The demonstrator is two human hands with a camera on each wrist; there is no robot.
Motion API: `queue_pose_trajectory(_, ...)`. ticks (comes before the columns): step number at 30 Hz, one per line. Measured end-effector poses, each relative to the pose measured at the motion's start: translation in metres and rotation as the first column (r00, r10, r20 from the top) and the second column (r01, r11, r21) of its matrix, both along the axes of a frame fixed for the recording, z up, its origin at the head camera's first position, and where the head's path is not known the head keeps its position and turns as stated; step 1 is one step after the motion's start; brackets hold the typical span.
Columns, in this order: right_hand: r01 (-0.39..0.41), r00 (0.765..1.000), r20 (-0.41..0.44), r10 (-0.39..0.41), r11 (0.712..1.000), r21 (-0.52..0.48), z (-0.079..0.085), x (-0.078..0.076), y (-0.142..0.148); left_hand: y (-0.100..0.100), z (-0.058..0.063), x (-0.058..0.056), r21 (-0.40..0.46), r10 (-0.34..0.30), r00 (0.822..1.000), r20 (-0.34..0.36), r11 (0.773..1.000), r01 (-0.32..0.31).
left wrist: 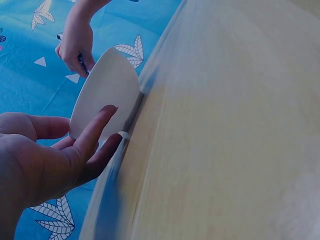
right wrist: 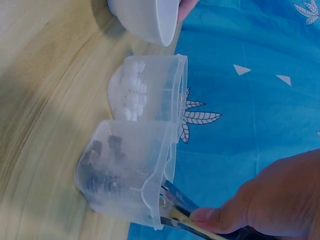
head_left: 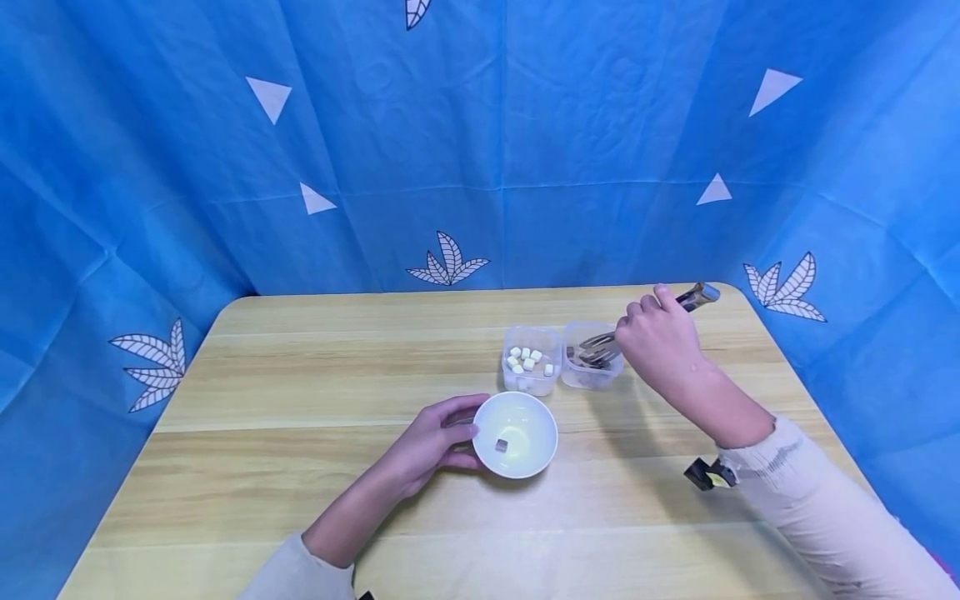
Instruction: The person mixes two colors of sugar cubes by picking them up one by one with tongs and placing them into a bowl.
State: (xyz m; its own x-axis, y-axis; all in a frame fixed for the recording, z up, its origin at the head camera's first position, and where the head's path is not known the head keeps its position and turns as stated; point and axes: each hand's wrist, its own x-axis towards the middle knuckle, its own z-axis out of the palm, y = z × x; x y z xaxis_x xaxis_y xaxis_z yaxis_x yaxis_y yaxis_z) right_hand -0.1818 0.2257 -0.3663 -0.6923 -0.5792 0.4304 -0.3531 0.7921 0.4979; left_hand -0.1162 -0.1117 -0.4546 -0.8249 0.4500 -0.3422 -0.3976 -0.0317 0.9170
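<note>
My left hand (head_left: 431, 437) holds a white bowl (head_left: 528, 450) at its left side, thumb by the rim and fingers along the outside. One small brown cube (head_left: 501, 446) lies in the bowl. My right hand (head_left: 660, 337) grips metal tongs (head_left: 699, 296) with fork-like tips. Those tips reach down into the right clear plastic container (right wrist: 132, 145), which has dark brown cubes (right wrist: 97, 182) at its bottom. Whether the tongs pinch a cube, I cannot tell. In the right wrist view, my thumb (right wrist: 205, 215) presses on one arm of the tongs.
Beside it stands a second clear container (head_left: 531, 386) with several white cubes (head_left: 528, 364), just behind the bowl. All of this is on a light wooden table (head_left: 300, 375). A blue patterned cloth (head_left: 570, 150) hangs behind and at both sides.
</note>
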Motion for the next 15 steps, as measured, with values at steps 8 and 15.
queue_pose_trajectory(8, 0.028, 1.000, -0.015, -0.027, 0.999, 0.020, 0.0034, 0.0040, -0.0061, -0.0002, -0.0007, -0.0001, 0.005, 0.005, 1.000, 0.004, 1.000, -0.005)
queue_pose_trajectory(15, 0.094, 0.993, 0.065, -0.099, 0.992, 0.085, 0.0033, 0.0033, -0.0089, -0.0002, -0.0006, -0.0002, 0.006, 0.005, 1.000, 0.001, 1.000, -0.005)
